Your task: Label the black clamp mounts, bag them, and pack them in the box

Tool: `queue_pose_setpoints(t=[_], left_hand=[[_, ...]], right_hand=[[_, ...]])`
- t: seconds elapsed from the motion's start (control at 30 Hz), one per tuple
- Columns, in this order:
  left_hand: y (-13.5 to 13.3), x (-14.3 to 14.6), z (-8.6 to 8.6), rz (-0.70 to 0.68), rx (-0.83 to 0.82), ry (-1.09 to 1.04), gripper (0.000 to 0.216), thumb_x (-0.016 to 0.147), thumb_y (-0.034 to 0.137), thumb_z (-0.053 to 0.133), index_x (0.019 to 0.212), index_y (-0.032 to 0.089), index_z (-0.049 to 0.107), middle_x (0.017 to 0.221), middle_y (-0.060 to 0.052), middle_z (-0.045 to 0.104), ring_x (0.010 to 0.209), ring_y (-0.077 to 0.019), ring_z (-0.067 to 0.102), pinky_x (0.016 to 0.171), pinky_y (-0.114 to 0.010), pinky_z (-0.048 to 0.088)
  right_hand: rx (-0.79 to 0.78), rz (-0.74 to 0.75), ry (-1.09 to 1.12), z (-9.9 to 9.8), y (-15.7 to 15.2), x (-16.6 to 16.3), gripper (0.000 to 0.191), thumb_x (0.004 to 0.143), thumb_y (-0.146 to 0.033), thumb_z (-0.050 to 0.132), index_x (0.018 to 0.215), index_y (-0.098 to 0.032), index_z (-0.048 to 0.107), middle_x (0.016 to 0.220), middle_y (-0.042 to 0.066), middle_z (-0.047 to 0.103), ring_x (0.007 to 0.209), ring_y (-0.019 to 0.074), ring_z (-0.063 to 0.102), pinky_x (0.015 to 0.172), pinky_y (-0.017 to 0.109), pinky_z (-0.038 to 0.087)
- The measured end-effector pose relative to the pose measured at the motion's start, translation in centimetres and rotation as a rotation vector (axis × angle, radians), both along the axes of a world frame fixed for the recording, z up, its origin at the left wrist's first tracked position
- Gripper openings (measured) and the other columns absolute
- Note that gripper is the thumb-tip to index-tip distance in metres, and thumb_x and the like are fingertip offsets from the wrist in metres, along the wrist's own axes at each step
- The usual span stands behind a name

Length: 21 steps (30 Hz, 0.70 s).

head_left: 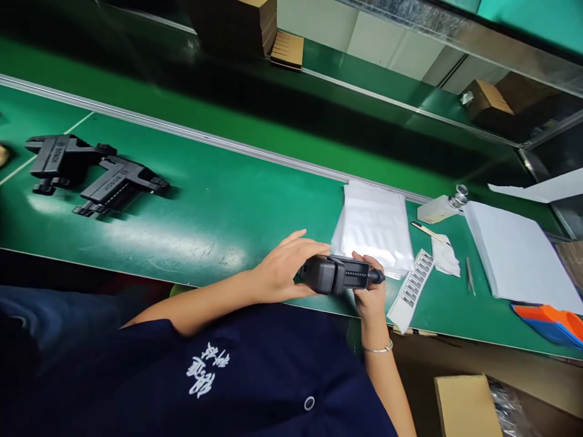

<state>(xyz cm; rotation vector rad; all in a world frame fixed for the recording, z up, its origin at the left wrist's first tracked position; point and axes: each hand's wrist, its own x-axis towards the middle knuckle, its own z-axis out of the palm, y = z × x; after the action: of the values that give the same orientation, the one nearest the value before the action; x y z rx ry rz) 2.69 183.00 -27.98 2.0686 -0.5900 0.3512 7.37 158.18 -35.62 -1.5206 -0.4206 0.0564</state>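
Counting black plastic parts, I see three: one held part [339, 274] gripped at the near edge of the green belt [218, 206], and two loose parts [59, 159] [121, 185] lying side by side, touching, far along the belt. My left hand [285, 267] wraps its thick end, fingers closed over the top; my right hand [371, 291] pinches the narrow end. Just beyond lie one stack of clear bags [373, 221], one barcode label strip [412, 290], one small bottle [441, 206], one white paper stack [519, 255] and tweezers [470, 276].
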Motion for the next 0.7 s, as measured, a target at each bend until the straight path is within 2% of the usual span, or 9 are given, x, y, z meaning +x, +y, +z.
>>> queue_pose_setpoints(t=[0.07, 0.13, 0.23, 0.3, 0.4, 0.47, 0.53, 0.6, 0.7], left_hand=[[0.1, 0.2, -0.2, 0.032, -0.093, 0.111, 0.056, 0.077, 0.044, 0.073, 0.125, 0.02, 0.053, 0.117, -0.01, 0.068, 0.11, -0.0275, 0.063, 0.109, -0.052, 0.039], [0.1, 0.6, -0.8, 0.091, -0.291, 0.284, 0.058, 0.076, 0.05, 0.072, 0.122, 0.019, 0.056, 0.114, -0.01, 0.067, 0.105, -0.0279, 0.064, 0.096, -0.044, 0.049], [0.0, 1.0, -1.7, 0.135, -0.589, 0.501, 0.06, 0.078, 0.062, 0.065, 0.119, 0.018, 0.058, 0.106, -0.009, 0.066, 0.093, -0.0254, 0.064, 0.078, -0.036, 0.053], [-0.1, 0.9, -2.0, 0.128, -0.614, 0.519, 0.062, 0.077, 0.065, 0.064, 0.118, 0.018, 0.058, 0.103, -0.008, 0.066, 0.089, -0.0243, 0.063, 0.076, -0.034, 0.052], [0.0, 0.2, -1.9, 0.123, -0.395, 0.35, 0.059, 0.075, 0.059, 0.069, 0.117, 0.019, 0.058, 0.101, -0.008, 0.066, 0.089, -0.0243, 0.063, 0.079, -0.036, 0.051], [0.2, -0.2, -1.7, 0.06, -0.23, 0.189, 0.057, 0.069, 0.054, 0.075, 0.112, 0.021, 0.059, 0.098, -0.007, 0.067, 0.089, -0.0246, 0.064, 0.081, -0.037, 0.052], [0.4, -0.2, -1.7, 0.046, -0.149, 0.138, 0.054, 0.067, 0.052, 0.075, 0.11, 0.022, 0.059, 0.097, -0.006, 0.068, 0.088, -0.0243, 0.065, 0.081, -0.037, 0.052], [0.4, 0.0, -1.9, 0.148, -0.185, 0.225, 0.054, 0.072, 0.056, 0.07, 0.112, 0.021, 0.057, 0.099, -0.006, 0.067, 0.087, -0.0235, 0.065, 0.078, -0.036, 0.053], [0.6, 0.4, -2.2, 0.272, -0.318, 0.377, 0.06, 0.08, 0.066, 0.058, 0.116, 0.019, 0.054, 0.099, -0.007, 0.066, 0.085, -0.0228, 0.065, 0.074, -0.034, 0.052]], right_hand=[[-0.088, -0.018, -0.088, 1.2, -0.2, -0.4, 0.068, 0.08, -0.061, 0.069, 0.133, -0.026, 0.047, 0.127, 0.016, 0.064, 0.112, 0.0285, 0.064, 0.09, 0.045, 0.054], [-0.216, -0.101, -0.286, 2.7, -0.7, -0.7, 0.061, 0.087, -0.059, 0.061, 0.135, -0.024, 0.047, 0.118, 0.015, 0.065, 0.104, 0.0273, 0.065, 0.085, 0.044, 0.055], [-0.435, -0.145, -0.711, 4.4, -1.2, -1.1, 0.034, 0.097, -0.044, 0.051, 0.123, -0.024, 0.056, 0.097, 0.009, 0.067, 0.084, 0.0229, 0.064, 0.073, 0.037, 0.052], [-0.492, -0.107, -0.839, 5.1, -1.1, -1.2, 0.021, 0.1, -0.035, 0.046, 0.113, -0.024, 0.058, 0.086, 0.005, 0.065, 0.074, 0.0197, 0.06, 0.065, 0.033, 0.048], [-0.485, -0.145, -0.522, 5.8, -0.5, -1.0, 0.02, 0.102, -0.031, 0.037, 0.104, -0.024, 0.056, 0.077, 0.001, 0.06, 0.066, 0.0169, 0.056, 0.061, 0.03, 0.045], [-0.51, -0.061, -0.142, 6.1, -0.2, -0.8, 0.024, 0.102, -0.035, 0.036, 0.1, -0.023, 0.056, 0.071, -0.001, 0.056, 0.062, 0.0159, 0.054, 0.059, 0.028, 0.045], [-0.502, 0.031, 0.098, 6.2, -0.2, -0.7, 0.027, 0.102, -0.04, 0.035, 0.1, -0.022, 0.056, 0.065, -0.004, 0.051, 0.056, 0.0149, 0.051, 0.055, 0.028, 0.044], [-0.46, 0.028, 0.09, 6.0, -0.5, -0.8, 0.03, 0.1, -0.046, 0.039, 0.107, -0.022, 0.055, 0.069, -0.002, 0.055, 0.058, 0.0158, 0.054, 0.058, 0.029, 0.046], [-0.468, -0.047, -0.14, 5.6, -1.2, -1.1, 0.035, 0.093, -0.051, 0.054, 0.113, -0.022, 0.054, 0.087, 0.004, 0.064, 0.074, 0.0202, 0.061, 0.07, 0.034, 0.051]])
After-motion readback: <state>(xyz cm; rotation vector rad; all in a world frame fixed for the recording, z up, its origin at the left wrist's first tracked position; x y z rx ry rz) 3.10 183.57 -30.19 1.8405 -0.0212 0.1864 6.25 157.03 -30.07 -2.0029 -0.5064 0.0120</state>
